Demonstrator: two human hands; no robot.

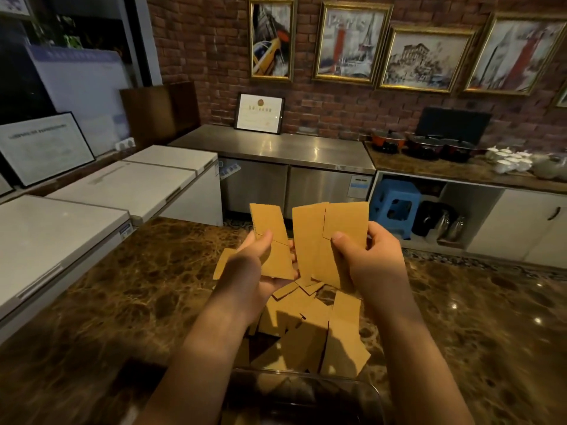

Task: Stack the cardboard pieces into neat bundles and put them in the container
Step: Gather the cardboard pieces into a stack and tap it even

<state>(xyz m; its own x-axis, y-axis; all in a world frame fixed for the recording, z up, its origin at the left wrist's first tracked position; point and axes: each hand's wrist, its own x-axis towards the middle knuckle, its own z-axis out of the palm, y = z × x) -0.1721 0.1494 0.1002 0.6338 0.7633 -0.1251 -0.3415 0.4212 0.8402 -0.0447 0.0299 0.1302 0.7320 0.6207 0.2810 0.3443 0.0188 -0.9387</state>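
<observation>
Big brown worktop (122, 286) under everything, shiny and slippery-looking. On it, a messy pile of cardboard pieces (310, 329), lying every which way, some half on top of others. Just in front of the pile, near the bottom edge, a clear container (306, 391), hard to see well in the dark.

Up above the pile, left hand (260, 265) with fingers clamped on a few pieces (271, 237), thumb pressed on the front. Right hand (365, 256) with fingers clamped on a few more pieces (325, 237), fanned out, not lined up.

Could go wrong: fanned pieces sliding out of a loose pinch and dropping back on the pile. Could also make a crooked bundle if pushed together without tapping the edges flat. Crooked bundle maybe too wide for the container, or catching on its rim. Loose pieces near the worktop edge might get knocked off by an arm.
</observation>
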